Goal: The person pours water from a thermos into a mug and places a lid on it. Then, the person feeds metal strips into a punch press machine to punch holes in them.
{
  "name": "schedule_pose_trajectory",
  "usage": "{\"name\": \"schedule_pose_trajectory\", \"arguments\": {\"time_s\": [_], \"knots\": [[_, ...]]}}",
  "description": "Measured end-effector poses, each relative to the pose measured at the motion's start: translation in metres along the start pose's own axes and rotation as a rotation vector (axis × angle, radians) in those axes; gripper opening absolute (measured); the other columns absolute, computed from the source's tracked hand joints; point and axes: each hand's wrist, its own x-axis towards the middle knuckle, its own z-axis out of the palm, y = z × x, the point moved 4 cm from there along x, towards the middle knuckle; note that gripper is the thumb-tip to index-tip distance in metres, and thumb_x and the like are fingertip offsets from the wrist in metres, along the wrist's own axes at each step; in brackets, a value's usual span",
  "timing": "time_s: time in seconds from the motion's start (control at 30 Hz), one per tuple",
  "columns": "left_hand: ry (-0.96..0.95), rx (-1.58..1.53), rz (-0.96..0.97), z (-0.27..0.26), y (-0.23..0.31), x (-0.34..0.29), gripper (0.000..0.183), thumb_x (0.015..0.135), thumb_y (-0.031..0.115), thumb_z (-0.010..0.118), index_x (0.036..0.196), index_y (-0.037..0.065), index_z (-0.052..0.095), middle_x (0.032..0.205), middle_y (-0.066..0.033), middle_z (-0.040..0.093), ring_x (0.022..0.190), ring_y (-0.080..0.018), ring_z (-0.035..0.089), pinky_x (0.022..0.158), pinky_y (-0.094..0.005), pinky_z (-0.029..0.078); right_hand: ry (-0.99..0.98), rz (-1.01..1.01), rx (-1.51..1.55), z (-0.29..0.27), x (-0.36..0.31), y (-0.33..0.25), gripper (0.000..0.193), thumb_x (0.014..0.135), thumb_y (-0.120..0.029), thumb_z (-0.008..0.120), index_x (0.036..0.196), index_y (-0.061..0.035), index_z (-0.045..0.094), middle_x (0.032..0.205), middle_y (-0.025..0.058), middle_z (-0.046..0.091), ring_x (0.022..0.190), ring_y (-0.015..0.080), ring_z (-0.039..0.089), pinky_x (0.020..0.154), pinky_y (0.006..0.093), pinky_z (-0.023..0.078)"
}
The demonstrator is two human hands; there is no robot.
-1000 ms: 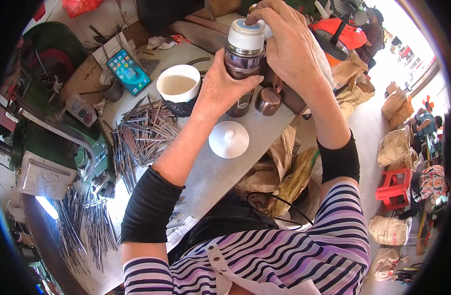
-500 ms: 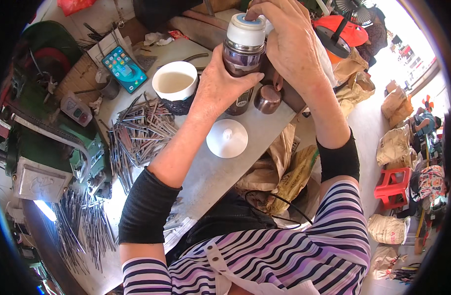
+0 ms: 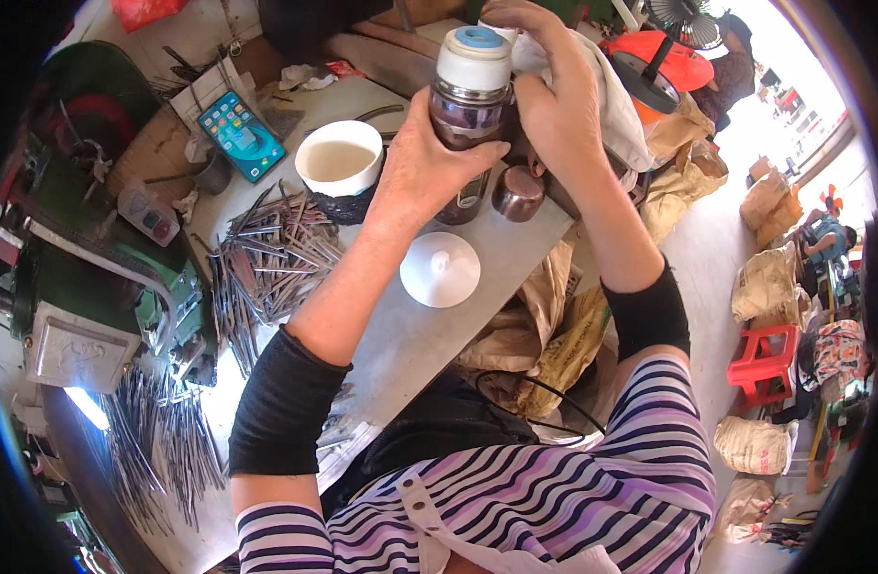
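Flask, dark body, white cap with blue top, held upright at top centre of frame, above grey table. Since 1 s ago: flask and both hands barely shift; grip unchanged, wiping goes on at same spot. Left hand fingers closed around flask's lower body. Right hand fingers curled, pressing white cloth against flask's side. Below: copper cup, white lid. Left of flask: white bowl, metal rods, phone.
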Motion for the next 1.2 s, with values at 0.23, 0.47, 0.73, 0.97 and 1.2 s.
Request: {"name": "schedule_pose_trajectory", "arguments": {"time_s": [0.23, 0.47, 0.73, 0.97, 1.2], "knots": [[0.033, 0.019, 0.005, -0.001, -0.006, -0.002, 0.086, 0.066, 0.034, 0.079, 0.132, -0.003, 0.039, 0.111, -0.0259, 0.062, 0.106, -0.037, 0.062, 0.09, -0.0403, 0.048, -0.161, 0.538, 0.647, 0.014, -0.05, 0.017, 0.091, 0.074, -0.005, 0.062, 0.15, -0.0036, 0.012, 0.137, 0.0201, 0.042, 0.106, 0.0232, 0.055, 0.088, 0.0319, 0.046], [0.046, 0.184, -0.017, -0.002, -0.007, -0.036, 0.083, 0.071, 0.027, 0.075, 0.136, -0.005, 0.035, 0.118, -0.0303, 0.057, 0.11, -0.0416, 0.057, 0.093, -0.0433, 0.046, -0.115, 0.599, 0.563, 0.035, -0.06, 0.023, 0.088, 0.073, -0.014, 0.079, 0.142, 0.0027, 0.026, 0.124, 0.0138, 0.052, 0.104, 0.0183, 0.057, 0.093, 0.0319, 0.046], [-0.135, 0.258, -0.013, -0.038, 0.015, -0.104, 0.061, 0.079, 0.021, 0.069, 0.133, 0.003, 0.047, 0.127, -0.0164, 0.056, 0.117, -0.0311, 0.056, 0.098, -0.0396, 0.045, -0.115, 0.738, 0.46, 0.029, -0.039, 0.003, 0.058, 0.072, -0.028, 0.08, 0.116, -0.0003, 0.054, 0.097, 0.005, 0.063, 0.086, 0.0124, 0.06, 0.077, 0.0282, 0.049], [-0.207, 0.181, -0.06, -0.077, 0.036, -0.144, 0.038, 0.08, 0.015, 0.067, 0.115, 0.001, 0.059, 0.118, -0.0162, 0.059, 0.097, -0.0324, 0.062, 0.085, -0.0385, 0.05, -0.278, 0.524, 0.27, 0.017, -0.004, -0.013, 0.062, 0.07, -0.03, 0.08, 0.117, 0.0021, 0.055, 0.101, 0.0095, 0.065, 0.09, 0.0163, 0.062, 0.081, 0.0308, 0.05], [-0.264, 0.115, -0.141, -0.105, 0.049, -0.176, 0.036, 0.081, 0.01, 0.068, 0.115, 0.001, 0.06, 0.108, -0.0138, 0.063, 0.093, -0.024, 0.064, 0.08, -0.0337, 0.051, -0.635, 0.521, -0.042, 0.035, -0.001, -0.025, 0.069, 0.066, -0.034, 0.079, 0.121, 0.0006, 0.054, 0.101, 0.0127, 0.066, 0.091, 0.0223, 0.064, 0.084, 0.0334, 0.049]]}}
